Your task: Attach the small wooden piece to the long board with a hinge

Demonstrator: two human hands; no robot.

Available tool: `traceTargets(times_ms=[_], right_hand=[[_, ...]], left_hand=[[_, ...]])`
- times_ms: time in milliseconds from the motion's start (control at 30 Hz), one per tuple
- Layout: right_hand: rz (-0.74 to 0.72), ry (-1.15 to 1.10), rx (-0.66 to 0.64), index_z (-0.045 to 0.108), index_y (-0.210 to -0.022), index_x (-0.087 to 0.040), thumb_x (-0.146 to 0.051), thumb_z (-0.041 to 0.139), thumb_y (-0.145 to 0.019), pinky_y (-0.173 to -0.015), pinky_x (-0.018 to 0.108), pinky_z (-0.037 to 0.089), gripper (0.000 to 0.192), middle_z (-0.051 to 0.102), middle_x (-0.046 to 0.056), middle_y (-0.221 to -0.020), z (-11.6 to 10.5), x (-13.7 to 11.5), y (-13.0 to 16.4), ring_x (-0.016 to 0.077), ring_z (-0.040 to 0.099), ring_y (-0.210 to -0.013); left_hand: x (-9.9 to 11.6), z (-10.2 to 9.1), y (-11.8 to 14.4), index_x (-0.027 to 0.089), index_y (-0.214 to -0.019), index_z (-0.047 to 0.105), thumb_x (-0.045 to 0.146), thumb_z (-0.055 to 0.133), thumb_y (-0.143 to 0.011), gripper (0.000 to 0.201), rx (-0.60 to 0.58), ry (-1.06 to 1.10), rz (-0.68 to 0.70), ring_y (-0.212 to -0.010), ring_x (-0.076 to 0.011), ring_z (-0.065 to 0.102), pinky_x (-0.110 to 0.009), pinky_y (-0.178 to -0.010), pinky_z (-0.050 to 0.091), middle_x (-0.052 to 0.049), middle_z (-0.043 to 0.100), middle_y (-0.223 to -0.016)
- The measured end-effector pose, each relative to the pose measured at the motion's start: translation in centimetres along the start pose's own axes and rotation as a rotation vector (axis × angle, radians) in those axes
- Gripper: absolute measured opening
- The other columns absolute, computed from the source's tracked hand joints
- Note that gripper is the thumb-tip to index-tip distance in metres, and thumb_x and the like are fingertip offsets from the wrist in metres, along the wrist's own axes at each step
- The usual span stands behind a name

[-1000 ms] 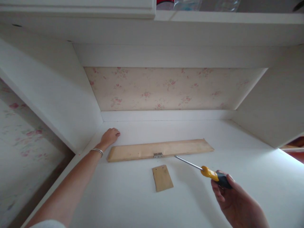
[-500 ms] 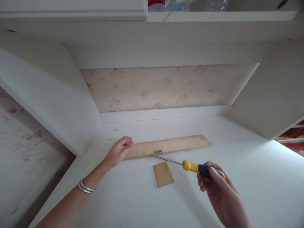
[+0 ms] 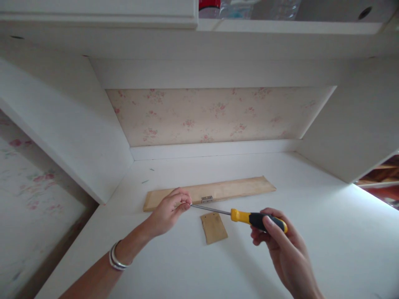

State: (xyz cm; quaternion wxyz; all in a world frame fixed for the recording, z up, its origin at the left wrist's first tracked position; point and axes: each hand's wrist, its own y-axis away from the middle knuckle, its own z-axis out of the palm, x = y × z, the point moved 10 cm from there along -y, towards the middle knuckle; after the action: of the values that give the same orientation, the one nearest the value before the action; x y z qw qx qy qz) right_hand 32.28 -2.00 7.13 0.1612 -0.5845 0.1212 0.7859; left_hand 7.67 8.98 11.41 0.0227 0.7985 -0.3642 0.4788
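While the right hand [image 3: 282, 241] wraps its fingers and thumb around the black part of the screwdriver's handle, the screwdriver [image 3: 240, 215] points leftward above the bench [image 3: 174, 265], its yellow collar ahead of the grip. Silver bangles [image 3: 116, 258] circle the left wrist, and the left hand [image 3: 170, 212] has thumb and fingertips pinched on a tiny piece [image 3: 190, 204], too small to identify, right at the screwdriver's tip. Beneath the shaft lies a small wooden plate [image 3: 215, 230], flat on the bench, with two holes near its far edge. Just beyond it, a long wooden board [image 3: 238, 187] lies crosswise, partly hidden by the left hand; a metal hinge [image 3: 207, 199] sits near the middle of its near edge. Farther back on the left lie two thin slivers [image 3: 145, 181]. Behind the bench rises flowered wallpaper [image 3: 199, 118], and overhead, clear plastic containers [image 3: 237, 9] stand in an open cabinet [image 3: 288, 27].
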Motion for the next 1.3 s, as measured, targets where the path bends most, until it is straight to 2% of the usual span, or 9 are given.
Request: traceTargets(times_ms=[200,500,600,767,900,1000,1100,1200,1300], right_hand=[[-0.015,0.127,0.047,0.052,-0.104,-0.017,-0.042,0.064,-0.077,-0.055,0.032,0.049,0.039,0.063,0.006,-0.071,-0.8,-0.3,0.2,0.0185,0.060,-0.059],[-0.103,0.261,-0.013,0.054,-0.105,-0.020,-0.041,0.066,-0.075,-0.061,0.032,0.052,0.039,0.063,0.004,-0.072,-1.0,-1.7,0.6,0.0189,0.061,-0.063],[-0.124,0.408,-0.072,0.055,-0.108,-0.024,-0.036,0.069,-0.072,-0.067,0.031,0.053,0.040,0.064,0.005,-0.086,-1.1,-1.8,0.9,0.0196,0.062,-0.073],[-0.216,0.594,-0.248,0.062,-0.107,-0.028,-0.026,0.072,-0.068,-0.087,0.036,0.049,0.041,0.058,0.008,-0.117,-0.5,-2.6,1.8,0.0254,0.055,-0.104],[-0.320,0.756,-0.354,0.064,-0.106,-0.031,-0.022,0.069,-0.071,-0.091,0.036,0.047,0.037,0.056,0.007,-0.123,0.7,-3.2,2.5,0.0248,0.054,-0.109],[-0.284,0.740,-0.283,0.062,-0.108,-0.030,-0.026,0.071,-0.070,-0.085,0.034,0.050,0.039,0.059,0.007,-0.117,-0.2,-2.8,1.9,0.0240,0.057,-0.103],[-0.193,0.528,-0.120,0.060,-0.106,-0.026,-0.031,0.070,-0.072,-0.076,0.031,0.054,0.035,0.062,0.007,-0.105,-2.5,-2.0,0.7,0.0210,0.062,-0.088],[-0.147,0.245,0.091,0.058,-0.099,-0.022,-0.033,0.071,-0.072,-0.069,0.031,0.056,0.032,0.060,0.004,-0.094,-5.3,-1.6,-0.7,0.0179,0.063,-0.078],[-0.120,0.090,0.246,0.057,-0.093,-0.020,-0.032,0.074,-0.067,-0.064,0.029,0.058,0.034,0.057,0.001,-0.087,-7.5,-1.1,-2.0,0.0158,0.063,-0.073]], left_hand=[[-0.2,0.6,0.0,0.018,-0.084,0.058,0.032,0.047,-0.091,0.019,-0.028,-0.012,0.001,-0.092,-0.0147,0.052,-0.026,-0.085,0.039,-0.004,0.055,-0.093],[0.1,1.1,-0.4,0.019,-0.084,0.057,0.032,0.045,-0.091,0.019,-0.116,-0.066,0.035,-0.091,-0.0154,0.051,-0.027,-0.084,0.041,-0.005,0.055,-0.092],[0.3,1.6,-0.3,0.019,-0.086,0.057,0.027,0.045,-0.092,0.016,-0.183,-0.160,0.067,-0.093,-0.0151,0.050,-0.026,-0.084,0.040,-0.005,0.055,-0.094],[0.1,2.7,0.0,0.020,-0.086,0.058,0.024,0.043,-0.092,0.016,-0.299,-0.254,0.062,-0.089,-0.0146,0.050,-0.026,-0.082,0.039,-0.004,0.055,-0.092],[0.0,3.2,-0.1,0.019,-0.084,0.059,0.025,0.044,-0.092,0.018,-0.324,-0.210,0.052,-0.088,-0.0145,0.051,-0.026,-0.082,0.040,-0.004,0.056,-0.091],[-0.1,3.4,-0.2,0.020,-0.084,0.063,0.030,0.046,-0.091,0.021,-0.300,-0.180,0.054,-0.089,-0.0158,0.053,-0.028,-0.083,0.041,-0.004,0.059,-0.091],[-1.4,2.9,-0.4,0.022,-0.093,0.066,0.035,0.046,-0.090,0.023,-0.154,-0.112,-0.026,-0.094,-0.0170,0.055,-0.030,-0.087,0.042,-0.005,0.063,-0.097],[-5.3,2.7,0.5,0.020,-0.096,0.066,0.044,0.044,-0.089,0.033,0.067,0.065,-0.298,-0.085,-0.0176,0.059,-0.028,-0.072,0.048,-0.007,0.065,-0.095],[-8.9,5.5,2.2,0.017,-0.104,0.065,0.048,0.051,-0.085,0.038,0.111,0.372,-0.552,-0.087,-0.0197,0.060,-0.025,-0.056,0.049,-0.011,0.064,-0.107]])
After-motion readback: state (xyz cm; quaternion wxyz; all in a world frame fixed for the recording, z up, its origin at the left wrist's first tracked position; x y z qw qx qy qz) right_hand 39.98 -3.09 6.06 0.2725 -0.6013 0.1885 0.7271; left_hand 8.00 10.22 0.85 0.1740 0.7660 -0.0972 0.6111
